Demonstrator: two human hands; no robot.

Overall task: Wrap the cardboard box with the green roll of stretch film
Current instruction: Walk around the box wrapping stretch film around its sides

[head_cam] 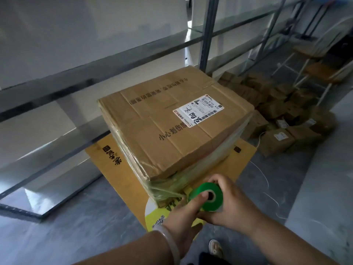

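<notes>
Nearest: a pale bangle (172, 245) on the left wrist, and a sandalled foot (215, 247) on the grey floor (76, 236) below the forearms. Both hands together on the green roll of stretch film (207, 196), just off the near corner of the cardboard box (172, 121). Left hand (183, 213) closed around the roll's left side, one fingertip at the dark core hole. Right hand (229, 203) clamped on the right side, fingers curled over the top. From the roll, a band of greenish film (168, 190) stretched taut to the box's near corner and layered around the lower sides; clear sheen of film also along the box's right-hand vertical edge.

Under the box, a flattened yellow cardboard sheet (118, 169) flat on the floor, black characters along its left edge, a QR code near its near corner. On the box top, black printed characters and a white shipping label (198, 109) toward the far right edge, handwriting across it.

Left of the box, grey metal shelf rails (57, 88). Beyond the box's right side, a heap of small brown cartons (282, 115) on the floor. Farthest, at upper right, a white-framed chair (321, 60).
</notes>
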